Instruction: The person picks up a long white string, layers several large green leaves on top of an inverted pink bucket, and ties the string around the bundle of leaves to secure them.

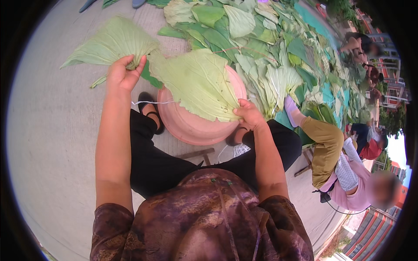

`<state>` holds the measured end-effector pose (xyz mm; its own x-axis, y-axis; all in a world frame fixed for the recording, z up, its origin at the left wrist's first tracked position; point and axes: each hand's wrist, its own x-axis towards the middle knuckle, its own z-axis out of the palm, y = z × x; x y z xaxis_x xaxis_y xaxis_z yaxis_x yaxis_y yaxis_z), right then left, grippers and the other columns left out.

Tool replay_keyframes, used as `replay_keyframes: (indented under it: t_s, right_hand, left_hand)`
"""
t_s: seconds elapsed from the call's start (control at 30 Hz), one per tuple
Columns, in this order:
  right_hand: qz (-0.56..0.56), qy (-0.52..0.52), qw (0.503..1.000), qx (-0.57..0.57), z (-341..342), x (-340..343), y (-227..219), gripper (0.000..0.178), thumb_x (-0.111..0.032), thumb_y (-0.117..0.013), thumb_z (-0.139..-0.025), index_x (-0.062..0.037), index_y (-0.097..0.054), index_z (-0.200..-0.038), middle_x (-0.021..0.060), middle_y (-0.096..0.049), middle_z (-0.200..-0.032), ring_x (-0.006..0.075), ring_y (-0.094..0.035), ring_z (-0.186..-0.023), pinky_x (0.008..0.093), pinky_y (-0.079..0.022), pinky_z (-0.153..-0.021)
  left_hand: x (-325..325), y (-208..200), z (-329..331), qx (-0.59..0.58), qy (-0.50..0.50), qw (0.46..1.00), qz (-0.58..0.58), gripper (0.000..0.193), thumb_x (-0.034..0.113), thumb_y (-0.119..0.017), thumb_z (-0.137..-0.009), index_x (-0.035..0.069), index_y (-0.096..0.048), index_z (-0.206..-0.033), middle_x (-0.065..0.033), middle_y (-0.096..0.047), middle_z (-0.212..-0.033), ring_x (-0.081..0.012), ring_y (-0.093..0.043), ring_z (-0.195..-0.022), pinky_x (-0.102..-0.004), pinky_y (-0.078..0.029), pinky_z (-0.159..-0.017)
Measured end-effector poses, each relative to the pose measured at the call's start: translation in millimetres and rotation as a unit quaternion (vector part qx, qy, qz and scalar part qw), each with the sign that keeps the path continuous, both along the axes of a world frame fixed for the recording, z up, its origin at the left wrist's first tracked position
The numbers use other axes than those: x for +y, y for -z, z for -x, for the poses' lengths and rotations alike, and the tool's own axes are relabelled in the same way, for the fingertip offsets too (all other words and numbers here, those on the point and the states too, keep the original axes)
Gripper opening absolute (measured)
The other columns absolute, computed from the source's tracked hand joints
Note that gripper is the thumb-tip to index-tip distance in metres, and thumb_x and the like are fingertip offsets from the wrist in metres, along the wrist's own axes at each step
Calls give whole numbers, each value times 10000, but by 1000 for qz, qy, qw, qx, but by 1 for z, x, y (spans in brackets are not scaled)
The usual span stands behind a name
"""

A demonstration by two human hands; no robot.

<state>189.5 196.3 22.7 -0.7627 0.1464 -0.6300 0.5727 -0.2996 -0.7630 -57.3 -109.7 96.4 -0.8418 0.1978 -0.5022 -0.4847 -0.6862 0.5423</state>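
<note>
A broad, pale green lotus leaf (193, 85) with radiating veins spreads over a pink plastic basin (198, 135) between my feet. My right hand (250, 114) pinches its lower right edge between thumb and fingers. My left hand (125, 73) is closed on the gathered base of a fan-shaped pale leaf (115, 39), which stretches out to the left above the ground. The two leaf parts meet near my left fingertips; I cannot tell whether they are one leaf or two. A white string (152, 102) crosses beside the basin's left rim.
A large pile of green lotus leaves (244, 39) covers the ground ahead and to the right. A person in a pink top (348, 191) sits close on my right, one foot by the leaves. More people (370, 143) sit farther right. Wooden stool parts (196, 154) show below the basin.
</note>
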Motion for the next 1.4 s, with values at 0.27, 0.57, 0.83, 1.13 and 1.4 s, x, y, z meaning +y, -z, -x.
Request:
replay_keyframes:
  t_s: [0.27,0.57,0.83,1.13,1.4]
  right_hand:
    - [-214,-90,969,-84,-6,18,21,258,-60,-580,-739,-46,-587,-997,-12,-582,-747,48,-446,-511,187,-328,-416]
    - [-212,-125,959,-141,-7,48,40,264,-109,-627,-689,-15,-602,-934,10,-577,-718,77,-458,-540,213,-371,-475]
    - [-695,-75,704,-124,0,14,60,511,-219,-674,-650,-94,-506,-1116,144,-477,-1153,341,-454,-1053,443,-373,-840]
    - [-645,-299,703,-2,11,-64,90,613,-243,-593,-730,-217,-337,-1286,151,-229,-1350,428,-220,-1214,516,-237,-975]
    - [-571,-379,726,-59,32,-58,69,570,-253,-545,-768,-240,-322,-1293,145,-211,-1360,433,-195,-1226,521,-233,-972]
  left_hand:
    - [-13,8,10,-26,-56,998,14,237,-73,-427,-808,-69,-375,-1039,-197,-413,-1074,-301,-475,-912,-411,-511,-744]
    - [-6,7,11,-13,-29,999,23,210,-69,-430,-810,-76,-394,-1016,-181,-449,-1047,-291,-489,-908,-404,-506,-761]
    - [2,2,8,-31,-20,998,43,206,-54,-430,-823,-84,-397,-1023,-178,-463,-1050,-293,-497,-926,-403,-500,-787]
    - [11,-3,4,-32,-3,998,52,230,-59,-413,-823,-84,-375,-1048,-181,-454,-1066,-288,-499,-924,-408,-499,-786]
    - [2,-23,1,-18,-81,996,22,234,-51,-400,-827,-87,-370,-1057,-185,-452,-1060,-291,-498,-928,-401,-501,-769]
